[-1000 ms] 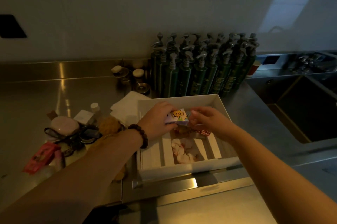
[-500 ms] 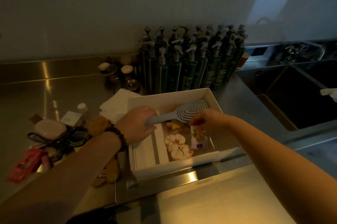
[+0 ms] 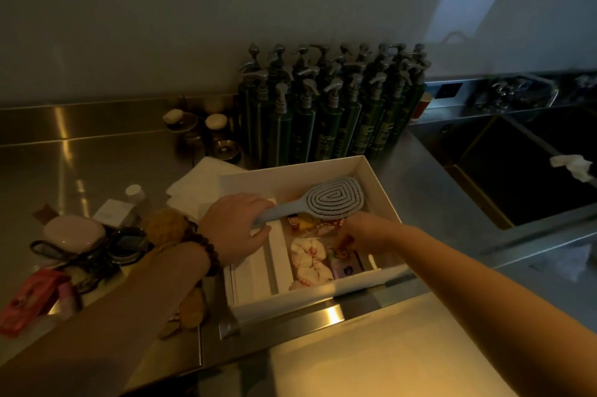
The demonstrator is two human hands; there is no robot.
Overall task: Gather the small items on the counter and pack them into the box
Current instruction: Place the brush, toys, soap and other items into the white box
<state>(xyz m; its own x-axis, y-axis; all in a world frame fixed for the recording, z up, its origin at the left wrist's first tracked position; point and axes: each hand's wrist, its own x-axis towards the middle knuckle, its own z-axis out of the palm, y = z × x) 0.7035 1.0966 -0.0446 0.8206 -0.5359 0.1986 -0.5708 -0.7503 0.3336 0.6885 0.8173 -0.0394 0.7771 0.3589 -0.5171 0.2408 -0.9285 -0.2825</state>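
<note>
A white box point(image 3: 378, 183) stands open on the steel counter point(image 3: 80, 167). My left hand point(image 3: 235, 228) grips the handle of a pale blue hairbrush point(image 3: 336, 199), whose head hangs over the box's far half. My right hand point(image 3: 365, 231) reaches down into the box, fingertips on a small purple cartoon packet point(image 3: 344, 264). Beside the packet lies a white and pink scrunchie point(image 3: 310, 257). A small figure clip point(image 3: 295, 222) sits under the brush. Loose items lie left of the box: a pink case point(image 3: 74, 231), dark hair ties point(image 3: 97, 254), a red packet point(image 3: 27, 296), a yellow sponge point(image 3: 164, 225).
Several dark green pump bottles point(image 3: 329, 118) stand in a block behind the box. Small round jars point(image 3: 216, 125) sit left of them. White folded paper point(image 3: 200, 186) lies by the box's far left corner. A dark sink point(image 3: 517, 170) opens at the right.
A second ago both hands held the cartoon packet over the box. Now the packet lies in the box under my right fingertips, and my left hand has picked up the hairbrush.
</note>
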